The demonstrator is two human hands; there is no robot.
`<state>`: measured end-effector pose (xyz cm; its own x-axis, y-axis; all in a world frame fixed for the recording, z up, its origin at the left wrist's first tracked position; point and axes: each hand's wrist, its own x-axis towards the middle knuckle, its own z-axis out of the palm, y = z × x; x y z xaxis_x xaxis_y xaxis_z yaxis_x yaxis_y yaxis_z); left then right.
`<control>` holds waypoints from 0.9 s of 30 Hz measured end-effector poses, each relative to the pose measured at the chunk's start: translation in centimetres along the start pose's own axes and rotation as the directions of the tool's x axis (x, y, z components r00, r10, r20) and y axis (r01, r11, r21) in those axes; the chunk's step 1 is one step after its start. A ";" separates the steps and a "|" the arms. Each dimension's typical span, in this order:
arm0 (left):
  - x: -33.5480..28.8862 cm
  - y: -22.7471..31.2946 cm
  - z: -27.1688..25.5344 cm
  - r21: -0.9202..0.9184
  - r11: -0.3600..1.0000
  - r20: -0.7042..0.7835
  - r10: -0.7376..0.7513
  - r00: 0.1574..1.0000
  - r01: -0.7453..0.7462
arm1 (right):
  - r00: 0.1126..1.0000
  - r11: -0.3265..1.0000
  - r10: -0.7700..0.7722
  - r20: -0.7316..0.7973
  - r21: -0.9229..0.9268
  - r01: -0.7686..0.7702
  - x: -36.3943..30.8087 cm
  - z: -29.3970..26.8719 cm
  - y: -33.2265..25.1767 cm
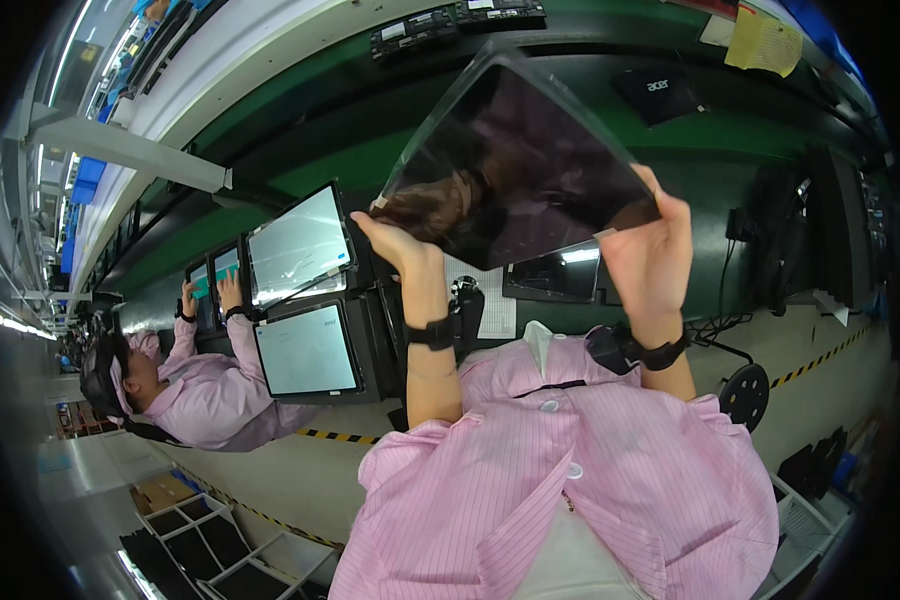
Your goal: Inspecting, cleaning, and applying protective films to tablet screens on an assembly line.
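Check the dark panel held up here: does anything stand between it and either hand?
Nothing visible does. The left hand meets the dark panel at its left corner, the right hand at its right corner, with no object showing between. Contact behind it is hidden.

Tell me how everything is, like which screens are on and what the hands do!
Dark panel: held up, unlit
Left hand: holding the panel's left corner
Right hand: holding the panel's right corner
Upper white screen: lit
Lower white screen: lit
Small dark screen: looks unlit, glare on it
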<state>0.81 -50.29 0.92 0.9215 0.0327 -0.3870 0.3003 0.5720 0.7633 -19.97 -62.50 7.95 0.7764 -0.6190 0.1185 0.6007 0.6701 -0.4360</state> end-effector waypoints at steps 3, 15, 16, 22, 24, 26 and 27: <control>-0.3 2.6 -2.6 0.079 0.993 0.402 0.046 0.915 -0.084 | 0.978 0.995 0.076 -0.196 0.079 -0.062 1.3 1.1 -1.6; -9.2 10.8 -3.9 0.187 0.971 0.487 0.042 0.873 -0.151 | 0.948 0.951 0.307 -0.090 0.060 -0.302 2.8 1.2 -6.3; -9.4 10.7 -3.7 0.181 0.977 0.453 0.023 0.891 -0.117 | 0.942 0.951 0.310 -0.127 0.055 -0.305 2.8 1.3 -6.6; -10.2 9.2 -3.2 0.252 0.965 0.425 -0.038 0.904 -0.078 | 0.947 0.950 0.298 -0.122 -0.063 -0.307 2.2 1.8 -7.0; -10.3 7.5 -3.6 0.492 0.851 0.582 -0.165 0.796 -0.184 | 0.924 0.952 0.227 -0.307 -0.130 -0.277 0.6 -1.3 -5.6; -10.2 4.1 -3.9 0.766 0.593 0.590 -0.498 0.635 -0.247 | 0.863 0.945 0.160 -0.480 -0.178 -0.275 0.1 -6.3 -4.9; -9.2 1.8 -5.1 0.808 0.578 0.558 -0.687 0.465 -0.115 | 0.833 0.940 0.113 -0.541 -0.213 -0.266 -0.2 -9.8 -5.6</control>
<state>-8.40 -45.42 3.25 0.3599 -0.8350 -0.4163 0.2667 -0.3355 0.9035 -25.38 -70.15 1.60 0.6120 -0.6618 -0.4331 0.3178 0.7072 -0.6315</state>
